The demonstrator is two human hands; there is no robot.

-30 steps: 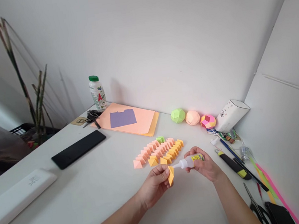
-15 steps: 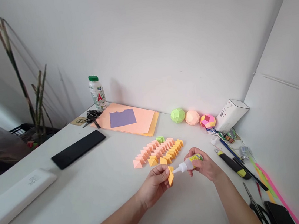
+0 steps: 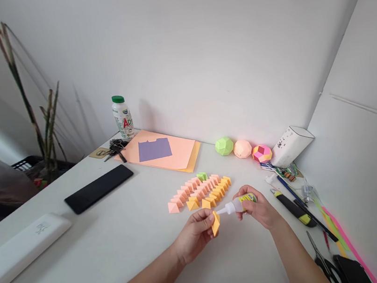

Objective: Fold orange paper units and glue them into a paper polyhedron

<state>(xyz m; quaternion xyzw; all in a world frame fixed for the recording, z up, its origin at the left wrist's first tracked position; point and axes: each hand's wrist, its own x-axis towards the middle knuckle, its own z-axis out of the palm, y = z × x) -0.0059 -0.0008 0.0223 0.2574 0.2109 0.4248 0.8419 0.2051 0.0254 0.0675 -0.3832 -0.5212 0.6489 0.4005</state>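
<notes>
The paper piece (image 3: 216, 225) is small, folded and yellow-orange, with a pointed lower end. The bottle (image 3: 248, 199) has a clear-looking body, a yellow label and a long white nozzle.

The left hand (image 3: 194, 234) is closed, pinching the piece between thumb and fingers. The right hand (image 3: 262, 212) is curled round the bottle, gripping it nearly level.

The piece sits at the left hand's fingertips, above the table (image 3: 127, 250) and in front of the rows of pyramids (image 3: 204, 190). The nozzle points left to its upper edge; whether they touch is unclear.
</notes>
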